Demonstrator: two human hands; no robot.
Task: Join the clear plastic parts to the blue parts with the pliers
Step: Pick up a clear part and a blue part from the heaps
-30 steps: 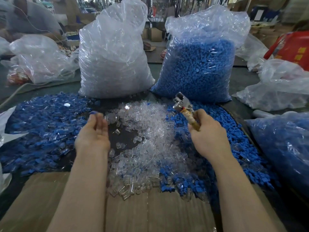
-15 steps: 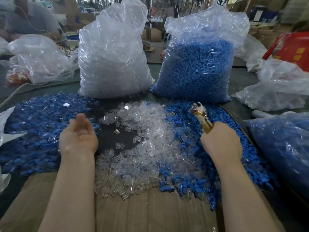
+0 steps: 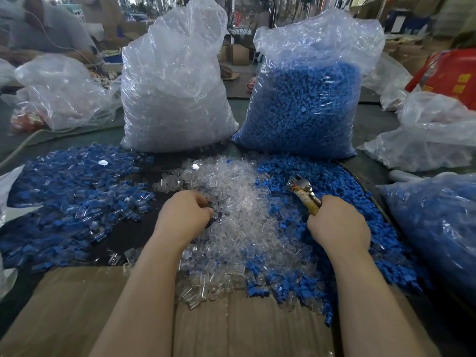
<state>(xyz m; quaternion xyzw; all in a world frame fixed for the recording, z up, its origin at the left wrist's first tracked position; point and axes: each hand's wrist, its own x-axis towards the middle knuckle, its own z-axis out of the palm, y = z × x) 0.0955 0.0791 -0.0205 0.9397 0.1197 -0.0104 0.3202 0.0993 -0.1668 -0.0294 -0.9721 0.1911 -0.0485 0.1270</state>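
A factory workshop: bulk bags of plastic parts, stacked cartons, another worker.

Heaped loose clear plastic parts at centre; left hand, fingers curled, at the heap's 9 o'clock edge, contents unclear. Loose blue plastic parts at 3 o'clock under right hand gripping metal pliers with tape-wrapped handles. Tall clear bag of clear parts at 11 o'clock; clear bag of blue parts at 1 o'clock. Mixed blue-and-clear pile at 9 o'clock. Brown cardboard sheet at 6 o'clock.
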